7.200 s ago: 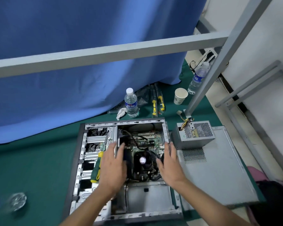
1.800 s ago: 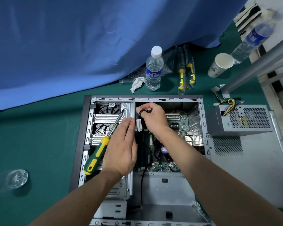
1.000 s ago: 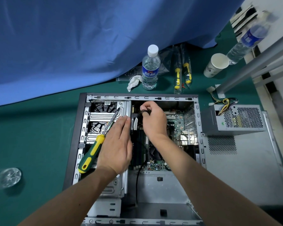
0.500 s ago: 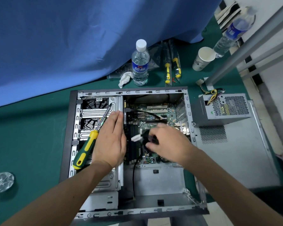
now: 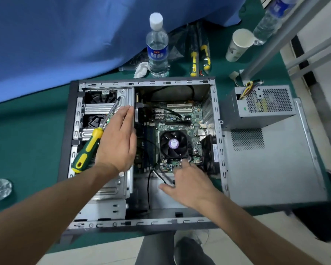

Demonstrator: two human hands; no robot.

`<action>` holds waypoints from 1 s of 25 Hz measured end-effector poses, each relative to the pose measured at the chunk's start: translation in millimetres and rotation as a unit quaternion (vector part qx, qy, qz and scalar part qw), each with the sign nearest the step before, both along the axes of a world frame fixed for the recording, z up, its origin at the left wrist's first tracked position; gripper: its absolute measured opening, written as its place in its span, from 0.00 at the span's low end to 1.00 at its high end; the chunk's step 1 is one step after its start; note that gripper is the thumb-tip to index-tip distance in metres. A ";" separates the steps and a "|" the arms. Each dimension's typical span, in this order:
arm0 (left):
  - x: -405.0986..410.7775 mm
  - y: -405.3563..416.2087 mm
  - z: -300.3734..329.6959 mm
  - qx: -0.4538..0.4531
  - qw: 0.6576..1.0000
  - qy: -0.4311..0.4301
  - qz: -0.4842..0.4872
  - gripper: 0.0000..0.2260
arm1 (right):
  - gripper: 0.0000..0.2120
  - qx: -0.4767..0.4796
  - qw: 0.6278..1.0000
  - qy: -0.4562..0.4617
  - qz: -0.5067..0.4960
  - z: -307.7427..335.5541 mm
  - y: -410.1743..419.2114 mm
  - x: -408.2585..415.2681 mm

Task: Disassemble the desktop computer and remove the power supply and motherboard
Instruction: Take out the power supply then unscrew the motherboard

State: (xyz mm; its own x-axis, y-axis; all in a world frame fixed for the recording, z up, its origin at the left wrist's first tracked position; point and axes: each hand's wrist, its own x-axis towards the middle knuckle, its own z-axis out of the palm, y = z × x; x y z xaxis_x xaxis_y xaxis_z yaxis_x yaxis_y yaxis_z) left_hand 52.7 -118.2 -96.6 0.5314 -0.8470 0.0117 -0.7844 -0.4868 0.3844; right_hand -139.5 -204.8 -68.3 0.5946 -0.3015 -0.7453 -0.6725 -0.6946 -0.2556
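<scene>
The open computer case [image 5: 217,119] is lying on its side on the green mat [image 5: 27,134], and the task is sitting roughly at its midpoint. The power supply [image 5: 264,104] is already out — it is resting on the detached side panel [image 5: 275,173] at about two o'clock from the case, its coloured wires trailing from its top. The motherboard [image 5: 180,119] is still seated in the case at centre, with the cooler fan [image 5: 174,144] on it and thin black cables crossing it, so unplugging, unscrewing and lifting it out appear to be what is left. The left hand [image 5: 117,142] is lying flat with its fingers straight over the drive cage [image 5: 103,108] at nine o'clock, gripping nothing; the green-and-yellow screwdriver [image 5: 90,148] is resting untouched beside it. The right hand [image 5: 189,182] is reaching toward the board's lower edge at six o'clock, fingers spread and apart — holding nothing, as far as can be seen.
</scene>
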 end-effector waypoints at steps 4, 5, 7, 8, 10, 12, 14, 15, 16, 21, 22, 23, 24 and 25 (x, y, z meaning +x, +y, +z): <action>-0.2 0.0 -0.5 -0.005 1.000 -0.006 0.004 0.26 | 0.21 -0.085 0.980 -0.179 0.003 -0.7 7.5 2.8; -0.3 -0.1 -0.7 -0.008 1.000 -0.009 0.005 0.26 | 0.16 -0.103 0.969 -0.223 0.012 -2.6 9.6 8.7; -0.3 -0.3 -1.6 -0.012 1.000 -0.015 0.006 0.26 | 0.10 -0.128 0.950 -0.282 0.050 -9.9 13.3 24.6; 0.2 -0.6 -1.8 -0.015 1.000 -0.016 0.007 0.26 | 0.09 -0.133 0.943 -0.295 0.075 -14.7 15.5 34.0; 0.5 -0.9 -2.8 -0.024 1.000 -0.019 0.006 0.25 | 0.08 -0.132 0.937 -0.295 0.128 -25.4 20.2 51.7; 1.5 -0.4 -5.1 -0.032 0.999 -0.024 0.004 0.25 | 0.09 -0.145 0.936 -0.255 0.192 -36.9 22.7 68.2; 3.1 -1.1 -6.4 -0.036 0.999 -0.028 0.002 0.24 | 0.12 -0.186 0.926 -0.189 0.269 -47.1 20.2 81.1; 3.6 -1.4 -6.5 -0.037 0.999 -0.029 0.001 0.24 | 0.14 -0.202 0.920 -0.165 0.293 -51.1 16.7 85.0; 3.7 -1.0 -6.4 -0.036 0.999 -0.031 0.000 0.25 | 0.15 -0.207 0.918 -0.157 0.301 -53.9 12.4 87.0; 3.3 -1.4 -4.6 -0.040 0.999 -0.027 -0.002 0.24 | 0.12 -0.186 0.915 -0.230 0.276 -57.4 -15.8 95.3; 3.4 -1.5 -4.6 -0.040 0.999 -0.025 -0.002 0.24 | 0.12 -0.178 0.914 -0.238 0.275 -57.8 -19.5 97.6; 4.0 -1.5 -4.4 -0.039 0.999 -0.025 -0.002 0.24 | 0.11 -0.168 0.916 -0.242 0.274 -59.2 -22.8 100.7; 4.4 -1.4 -4.2 -0.038 0.999 -0.027 -0.002 0.24 | 0.10 -0.154 0.919 -0.243 0.269 -60.5 -26.5 104.7; 4.3 -1.4 -4.3 -0.038 0.999 -0.028 -0.002 0.24 | 0.09 -0.137 0.924 -0.245 0.259 -61.6 -30.7 109.1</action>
State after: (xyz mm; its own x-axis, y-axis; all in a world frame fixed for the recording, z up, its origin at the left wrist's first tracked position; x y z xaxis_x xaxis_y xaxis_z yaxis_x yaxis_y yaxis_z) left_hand 57.1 -119.6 -100.9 0.5249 -0.8447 0.1048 -0.8074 -0.4552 0.3755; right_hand -30.4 -235.5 -129.8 0.9580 -0.0201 -0.2860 -0.0824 -0.9748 -0.2075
